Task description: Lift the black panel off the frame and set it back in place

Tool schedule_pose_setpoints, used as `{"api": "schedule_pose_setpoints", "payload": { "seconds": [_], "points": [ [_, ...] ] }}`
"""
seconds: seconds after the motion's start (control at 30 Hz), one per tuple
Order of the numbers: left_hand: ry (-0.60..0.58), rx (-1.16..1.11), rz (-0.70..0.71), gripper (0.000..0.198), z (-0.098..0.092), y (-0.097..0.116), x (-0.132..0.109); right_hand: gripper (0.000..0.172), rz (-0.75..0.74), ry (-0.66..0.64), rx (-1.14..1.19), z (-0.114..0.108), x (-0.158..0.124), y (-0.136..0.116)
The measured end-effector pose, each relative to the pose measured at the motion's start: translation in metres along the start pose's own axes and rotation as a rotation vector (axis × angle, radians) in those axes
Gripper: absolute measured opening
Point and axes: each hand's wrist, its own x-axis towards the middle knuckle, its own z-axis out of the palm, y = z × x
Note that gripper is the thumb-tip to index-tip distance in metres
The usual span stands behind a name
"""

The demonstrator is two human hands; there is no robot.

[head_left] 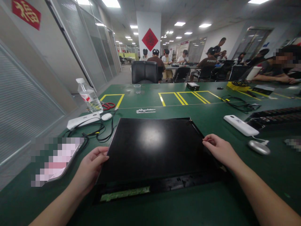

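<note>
A dark, glossy display panel (141, 150) lies in front of me over a black frame (169, 183), set slightly askew to it. The frame shows along the near side and at the far right corner, and a green strip (124, 194) runs along its near left part. My left hand (92, 164) pinches the panel's left edge between thumb and fingers. At the right edge, the closed thumb and fingers of my right hand (218, 149) grip the panel; the fingertips partly hide the edge there.
Left of the panel are a phone (62, 160), black cables (103, 131), a white device (84, 121), a water bottle (89, 97) and red-handled scissors (108, 106). White scraps (145, 110) lie beyond it. To the right are a white power bank (241, 125) and a silver mouse (258, 147).
</note>
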Motion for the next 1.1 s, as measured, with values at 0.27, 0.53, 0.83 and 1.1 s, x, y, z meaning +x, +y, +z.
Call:
{"api": "schedule_pose_setpoints", "payload": {
  "seconds": [0.27,0.53,0.83,1.1],
  "points": [
    [-0.002,0.0,-0.007,0.026,-0.0012,-0.0018,-0.0008,0.018,-0.002,-0.002,-0.026,-0.0002,0.001,0.0006],
    [-0.018,-0.05,-0.033,0.023,-0.0012,-0.0019,0.0006,0.018,-0.003,-0.012,-0.032,-0.0008,0.002,0.0018],
    [-0.051,-0.057,-0.094,0.071,-0.0026,-0.0001,0.0027,0.021,-0.006,-0.005,-0.023,-0.0014,0.0039,0.0047],
    [-0.046,-0.044,-0.096,0.066,-0.0071,-0.0002,0.0048,0.022,-0.007,-0.017,-0.018,-0.0014,0.0051,0.0064]
  ]
}}
